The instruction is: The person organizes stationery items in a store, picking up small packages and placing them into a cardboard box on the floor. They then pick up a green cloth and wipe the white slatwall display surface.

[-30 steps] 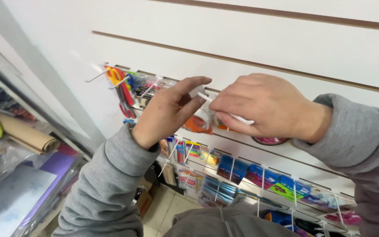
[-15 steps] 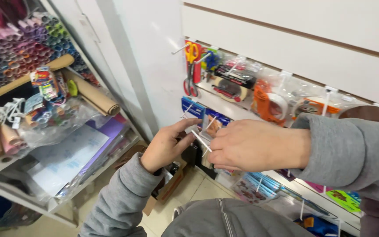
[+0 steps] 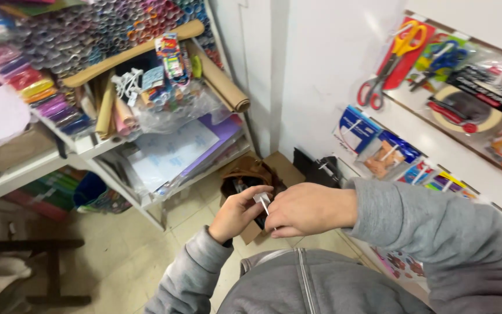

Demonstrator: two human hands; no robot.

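My left hand and my right hand meet close in front of my chest, low in the head view. Between their fingertips they pinch a small white metal display hook. Both arms wear grey sleeves. Just beyond the hands, on the floor, sits an open brown cardboard box with dark items inside.
A white slat wall on the right carries hooks with bagged scissors, tape rolls and blue packets. On the left a white shelf unit holds paper rolls, brown kraft rolls and plastic-wrapped sheets. Beige tile floor lies below.
My hands came down from the slat wall, carrying the white hook, to chest height above the floor box. The view swung left and down toward the shelves and floor.
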